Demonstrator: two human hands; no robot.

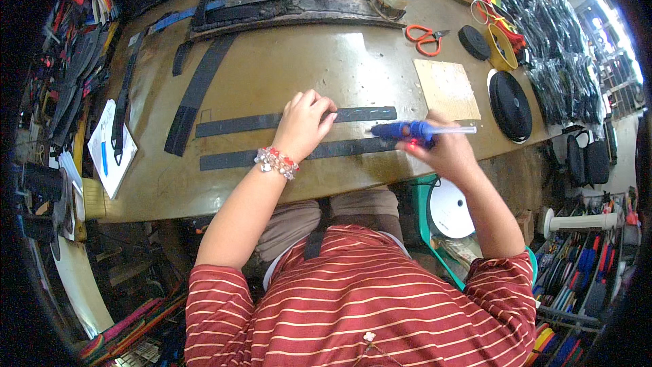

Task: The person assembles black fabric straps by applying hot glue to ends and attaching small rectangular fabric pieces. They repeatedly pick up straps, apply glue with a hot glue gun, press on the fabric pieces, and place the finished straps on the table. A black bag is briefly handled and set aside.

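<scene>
Two black straps lie side by side across the work table. My left hand [305, 122] presses on the far strap [238, 124] near its middle, fingers bent and drawn together. Wet-looking, shiny marks show on this strap's right part. My right hand [449, 156] is wrapped round a blue glue gun [406, 130] with a small red light. A clear glue stick [464, 130] juts from its back end. The gun's nozzle points left, over the gap between the far strap and the near strap [238, 159]. Whether the nozzle touches anything, I cannot tell.
Orange-handled scissors [426, 39], a tan board [448, 88] and a black webbing roll [510, 106] lie to the right. More dark straps [197, 95] are at the left. A long dark fixture [299, 13] spans the back. The table [163, 197] ends just before my lap.
</scene>
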